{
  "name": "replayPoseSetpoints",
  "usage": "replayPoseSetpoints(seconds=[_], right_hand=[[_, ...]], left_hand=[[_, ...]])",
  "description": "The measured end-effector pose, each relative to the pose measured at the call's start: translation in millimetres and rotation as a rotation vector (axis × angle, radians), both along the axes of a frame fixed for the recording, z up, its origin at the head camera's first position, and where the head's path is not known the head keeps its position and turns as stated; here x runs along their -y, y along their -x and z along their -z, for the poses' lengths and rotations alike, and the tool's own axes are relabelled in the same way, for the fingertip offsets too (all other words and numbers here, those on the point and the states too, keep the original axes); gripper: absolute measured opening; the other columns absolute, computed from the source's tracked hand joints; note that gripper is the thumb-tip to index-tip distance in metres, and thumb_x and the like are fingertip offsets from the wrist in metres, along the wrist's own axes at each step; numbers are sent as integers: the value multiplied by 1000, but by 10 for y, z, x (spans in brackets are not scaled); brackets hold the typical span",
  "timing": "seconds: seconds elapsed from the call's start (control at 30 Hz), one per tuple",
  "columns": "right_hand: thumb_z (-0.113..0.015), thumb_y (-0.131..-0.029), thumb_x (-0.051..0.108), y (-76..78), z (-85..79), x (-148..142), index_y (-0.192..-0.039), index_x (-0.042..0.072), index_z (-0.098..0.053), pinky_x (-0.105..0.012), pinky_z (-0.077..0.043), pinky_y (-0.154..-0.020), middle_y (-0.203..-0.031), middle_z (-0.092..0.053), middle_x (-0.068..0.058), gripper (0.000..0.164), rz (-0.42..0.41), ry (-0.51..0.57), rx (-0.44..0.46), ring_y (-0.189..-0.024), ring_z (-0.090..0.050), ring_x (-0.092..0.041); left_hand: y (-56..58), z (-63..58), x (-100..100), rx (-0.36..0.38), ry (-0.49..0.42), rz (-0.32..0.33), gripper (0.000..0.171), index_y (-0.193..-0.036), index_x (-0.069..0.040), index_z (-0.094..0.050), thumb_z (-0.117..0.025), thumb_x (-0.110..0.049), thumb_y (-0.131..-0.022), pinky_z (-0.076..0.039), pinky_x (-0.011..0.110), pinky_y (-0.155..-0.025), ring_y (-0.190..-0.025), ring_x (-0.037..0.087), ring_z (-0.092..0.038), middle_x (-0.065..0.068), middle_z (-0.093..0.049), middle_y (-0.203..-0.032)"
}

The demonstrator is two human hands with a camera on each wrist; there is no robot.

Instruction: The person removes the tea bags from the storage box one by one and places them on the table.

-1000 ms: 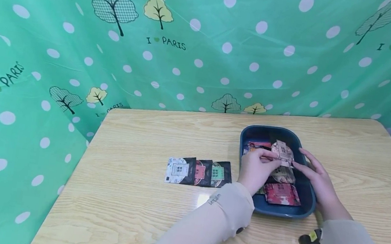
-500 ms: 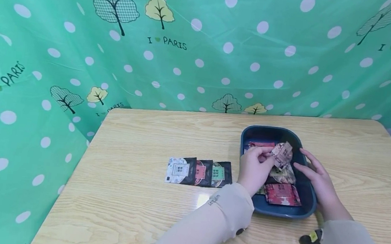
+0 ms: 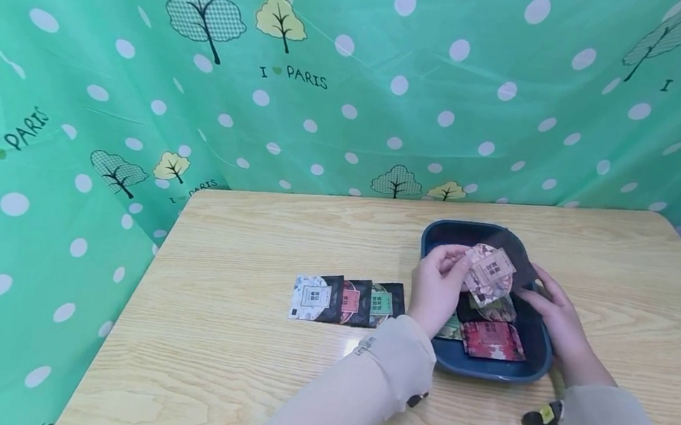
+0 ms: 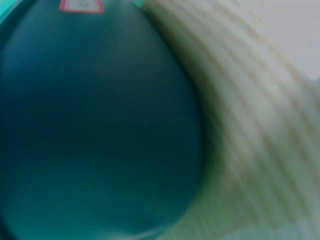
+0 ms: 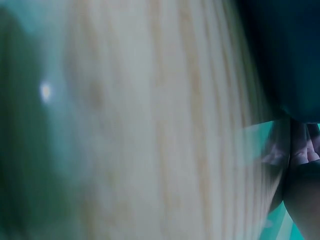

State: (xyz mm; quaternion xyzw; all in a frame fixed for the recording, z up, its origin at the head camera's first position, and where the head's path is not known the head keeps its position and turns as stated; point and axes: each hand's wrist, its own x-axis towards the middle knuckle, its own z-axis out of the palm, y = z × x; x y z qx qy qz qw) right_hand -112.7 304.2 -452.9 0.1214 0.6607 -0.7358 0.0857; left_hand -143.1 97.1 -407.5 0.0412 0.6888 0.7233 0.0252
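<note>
My left hand pinches a pink floral sachet with a dark end, held tilted over a dark blue plastic bin. At the bin's right rim, my right hand has its fingers loosely extended, close to the sachet's dark end; whether they touch it is unclear. A red sachet and a green one lie in the bin, with another partly covered below the held sachet. The left wrist view shows mostly the bin's wall; in the right wrist view, part of the right hand shows beside the bin.
Left of the bin, a white-blue sachet, a red sachet and a green sachet lie overlapping in a row on the wooden table. A black device shows by the right sleeve. Green patterned cloth hangs behind.
My left hand has lifted the pink sachet from the pile and drawn it slightly left, so its dark end now shows. The right hand has stayed at the bin's rim.
</note>
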Motion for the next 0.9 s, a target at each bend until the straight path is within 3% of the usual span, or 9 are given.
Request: replayPoseSetpoints(seconds=[0.1, 0.17, 0.3, 0.43, 0.53, 0.67, 0.73, 0.9], right_hand=[[-58, -100, 29, 0, -1, 1, -157, 37, -22, -18, -55, -78, -120, -49, 19, 68, -1, -16, 5, -94, -63, 6], [-59, -100, 31, 0, -7, 4, -156, 40, -23, -18, -55, -78, -136, -43, 4, 67, -1, -35, 15, -94, -62, 6], [-58, -100, 37, 3, -22, 13, -154, 44, -25, -17, -55, -79, -162, -10, -18, 64, -12, -96, 37, -94, -58, 7], [-56, -100, 42, 10, -30, 15, -154, 47, -23, -16, -53, -79, -166, 7, -19, 64, -27, -156, 58, -102, -53, 2], [-55, -100, 43, 15, -29, 20, -154, 47, -21, -15, -53, -79, -166, 12, -17, 64, -32, -168, 71, -122, -48, -20], [-53, -101, 44, 15, -32, 36, -154, 48, -18, -13, -51, -77, -165, 17, -14, 64, -34, -175, 86, -144, -22, -45], [-52, -101, 45, 13, -37, 41, -154, 48, -16, -12, -50, -76, -165, 18, -14, 64, -38, -189, 92, -147, -15, -48], [-51, -101, 46, 18, -33, 39, -155, 48, -15, -10, -47, -75, -165, 18, -13, 64, -44, -209, 91, -148, -11, -49]], left_hand=[[34, -49, 56, 46, -63, 19, 16, -113, -10, -66, -60, -13, -99, -60, 29, -67, -79, 14, -69, 10, -75, -104], [63, -80, 105, 60, -67, 17, 18, -115, -9, -66, -60, -13, -99, -60, 29, -64, -76, 17, -69, 11, -75, -106], [127, -149, 240, 76, -54, 24, 22, -118, -7, -67, -62, -16, -98, -60, 28, -61, -68, 17, -68, 13, -75, -107], [186, -215, 418, 96, -24, 43, 25, -118, -7, -67, -65, -19, -96, -59, 27, -61, -64, 11, -65, 12, -75, -105], [215, -254, 572, 110, -3, 50, 27, -120, -6, -67, -65, -19, -96, -60, 27, -63, -65, 9, -65, 12, -75, -105], [246, -287, 784, 114, 45, 56, 28, -122, -7, -66, -65, -18, -96, -60, 27, -64, -68, 10, -66, 13, -75, -106], [260, -304, 882, 119, 72, 60, 28, -122, -8, -66, -65, -18, -96, -59, 26, -63, -69, 10, -65, 13, -75, -106], [290, -326, 1113, 127, 138, 77, 29, -123, -11, -66, -65, -19, -96, -58, 24, -63, -70, 11, -65, 11, -75, -106]])
